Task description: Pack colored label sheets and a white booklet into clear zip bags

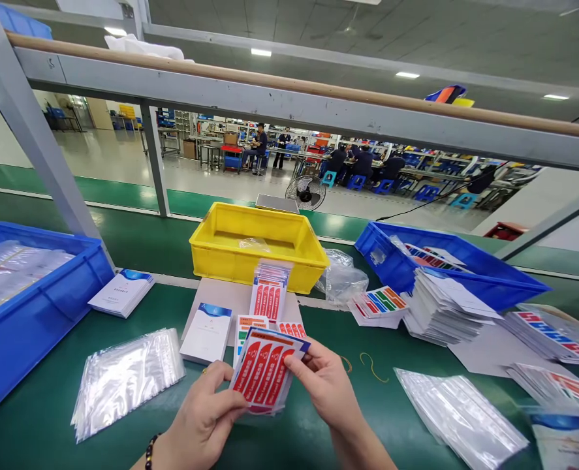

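Both hands hold one small stack of red-striped sticker cards (262, 375) at the table's near middle. My left hand (208, 408) pinches its lower left edge, and my right hand (326, 378) grips the upper right edge with the thumb on top. Clear plastic shows at the stack's lower edge. Just behind it stand more red sticker cards (268, 297) in front of the yellow bin. A pile of white booklets (207, 331) with blue tops lies behind my left hand. Clear plastic bags (130, 378) are piled to the left, and more clear bags (463, 414) lie to the right.
A yellow bin (260, 264) stands at the back middle. Blue bins (39, 307) flank it, the other blue bin (485, 281) at right. White booklets (123, 292) lie at left; stacked cards (440, 310) and coloured sticker sheets (380, 303) at right. A metal shelf frame (269, 94) crosses above.
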Demonstrator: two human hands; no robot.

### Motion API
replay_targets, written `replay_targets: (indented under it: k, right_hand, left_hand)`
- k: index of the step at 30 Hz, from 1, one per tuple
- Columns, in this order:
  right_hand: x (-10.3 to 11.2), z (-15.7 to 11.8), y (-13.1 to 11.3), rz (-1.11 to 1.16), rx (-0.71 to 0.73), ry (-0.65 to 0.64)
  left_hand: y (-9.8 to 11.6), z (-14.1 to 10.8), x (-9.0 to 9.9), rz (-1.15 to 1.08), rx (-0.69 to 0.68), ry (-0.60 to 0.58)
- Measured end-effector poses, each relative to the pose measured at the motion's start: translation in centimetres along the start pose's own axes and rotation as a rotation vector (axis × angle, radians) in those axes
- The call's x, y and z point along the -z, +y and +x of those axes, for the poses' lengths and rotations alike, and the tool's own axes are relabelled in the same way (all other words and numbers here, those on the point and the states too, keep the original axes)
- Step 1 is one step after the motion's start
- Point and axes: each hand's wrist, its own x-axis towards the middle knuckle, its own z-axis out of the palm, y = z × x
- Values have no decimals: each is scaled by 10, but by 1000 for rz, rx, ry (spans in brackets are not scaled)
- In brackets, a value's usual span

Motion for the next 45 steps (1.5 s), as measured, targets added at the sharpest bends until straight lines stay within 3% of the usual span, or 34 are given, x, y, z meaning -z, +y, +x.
replay_targets:
  k: [5,8,10,17,21,28,39,42,45]
  right_hand:
    - [-7,-10,10,-220,39,-83]
    - [-7,-17,13,-304,158,-105]
    - [-6,-20,9,-393,233,-184]
    - [-10,-23,-5,-617,311,-408]
    - [-11,-23,-5,-647,374,-382]
    - [-15,-25,-4,-697,470,-317]
    - [-27,-26,-1,-685,637,-308]
    - [-22,-25,2,-657,576,-320]
    - [-13,-24,5,-634,315,-323]
  left_hand:
    - [2,0,-3,-21,-28,139]
    - [6,0,-2,-33,-62,201]
    - [10,0,-1,-18,-72,223]
    - [16,1,5,32,-114,155]
    - [16,0,10,111,-139,108]
    - [19,0,15,113,-59,63]
    - [30,5,9,77,-77,55]
    - [30,6,9,85,-97,75]
    - [30,8,12,73,-96,115]
